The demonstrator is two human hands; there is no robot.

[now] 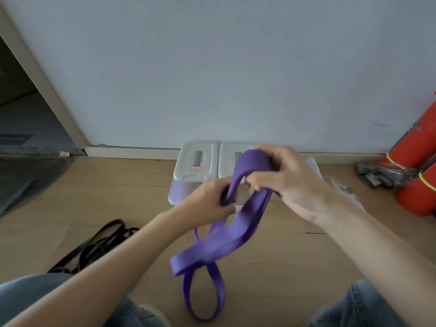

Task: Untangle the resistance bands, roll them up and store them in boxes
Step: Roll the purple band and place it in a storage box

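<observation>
1. Both hands, left (210,197) and right (283,178), pinched the purple band (226,241) above the floor, before the closed boxes (195,166).
2. Best flattened, then rolled tightly from the held end.

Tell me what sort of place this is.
Probably a room in a home: pale wooden floor, plain white wall with skirting board, and rolled orange mats leaning in the corner.

You hold a matt, smooth, rubbery-looking purple band (226,241) in front of the translucent plastic boxes (195,166). Left of the boxes, glossy black bands (94,246) lie on wood-look flooring (271,267), smooth with a dull sheen.
</observation>
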